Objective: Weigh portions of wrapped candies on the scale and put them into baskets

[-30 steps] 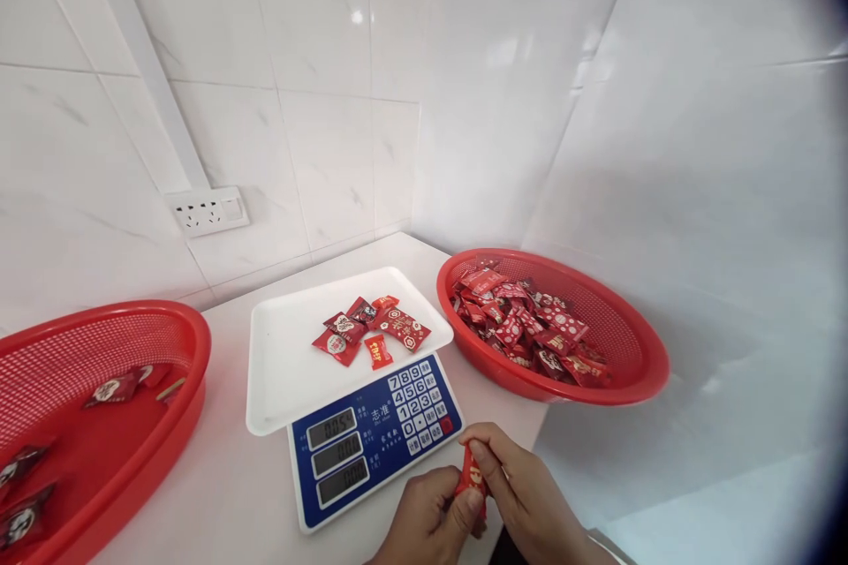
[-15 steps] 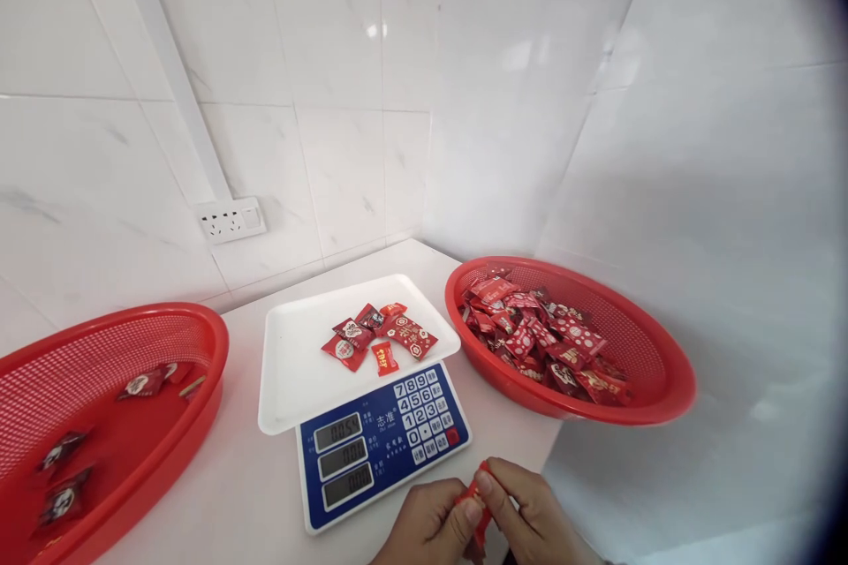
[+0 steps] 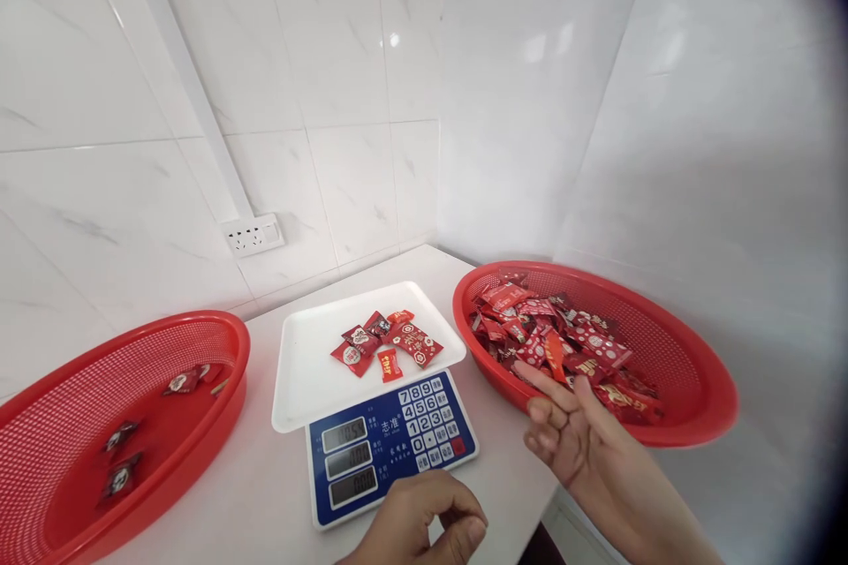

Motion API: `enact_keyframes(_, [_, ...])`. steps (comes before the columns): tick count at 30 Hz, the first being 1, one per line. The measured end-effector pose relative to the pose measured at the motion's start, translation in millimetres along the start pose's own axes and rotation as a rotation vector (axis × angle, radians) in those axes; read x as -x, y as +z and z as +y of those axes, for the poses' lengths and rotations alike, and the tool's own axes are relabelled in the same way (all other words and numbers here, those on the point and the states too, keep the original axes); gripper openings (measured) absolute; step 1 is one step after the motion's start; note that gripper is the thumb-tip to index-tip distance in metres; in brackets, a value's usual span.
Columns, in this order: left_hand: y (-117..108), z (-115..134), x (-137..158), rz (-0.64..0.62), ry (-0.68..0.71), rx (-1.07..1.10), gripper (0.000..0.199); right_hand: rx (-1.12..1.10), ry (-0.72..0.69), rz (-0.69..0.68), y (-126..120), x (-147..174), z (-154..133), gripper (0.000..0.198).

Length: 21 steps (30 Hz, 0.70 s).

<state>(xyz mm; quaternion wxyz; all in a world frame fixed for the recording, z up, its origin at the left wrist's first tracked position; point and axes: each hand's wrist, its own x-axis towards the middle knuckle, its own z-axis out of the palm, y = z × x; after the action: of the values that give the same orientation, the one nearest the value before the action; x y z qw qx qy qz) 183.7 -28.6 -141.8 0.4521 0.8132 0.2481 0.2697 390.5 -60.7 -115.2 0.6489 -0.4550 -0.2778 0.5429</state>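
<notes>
My right hand (image 3: 573,428) is palm up at the near rim of the right red basket (image 3: 702,388), index finger and thumb stretched out, other fingers half bent, holding nothing. Just beyond its fingertips is an orange-red candy packet (image 3: 555,355); whether it rests on the pile or is in the air I cannot tell. Below the scale's near edge my left hand (image 3: 430,516) is curled, thumb near the index finger, with nothing visible in it. Several red and dark wrapped candies (image 3: 414,342) lie on the white tray (image 3: 305,371) of the blue digital scale (image 3: 390,450).
Wrapped candies (image 3: 530,309) are heaped in the right basket, which overhangs the table's right edge. To the left, another red basket (image 3: 231,371) holds a few dark-wrapped candies (image 3: 119,477). A tiled wall with a socket (image 3: 253,235) stands behind the white table (image 3: 265,494).
Both hands were together on a red candy packet; they have parted. My right hand has moved up and right to the basket and opened. The view has shifted slightly.
</notes>
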Motion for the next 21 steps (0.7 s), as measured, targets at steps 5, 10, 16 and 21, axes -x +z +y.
enact_keyframes(5, [-46, 26, -6, 0.124, -0.023, -0.362, 0.020, 0.405, -0.095, -0.186, -6, 2, 40, 0.043])
enact_keyframes(10, [-91, 21, -33, 0.137, -0.006, -0.736, 0.026, 0.754, -0.193, -0.232, -10, -11, 87, 0.040])
enact_keyframes(16, [-111, 0, -43, -0.039, -0.101, -0.837, 0.039, 0.811, -0.279, -0.189, -14, -9, 103, 0.042])
enact_keyframes(21, [-124, 0, -23, 0.056, -0.182, -0.746, 0.032, 0.814, -0.311, -0.192, -19, -7, 102, 0.046])
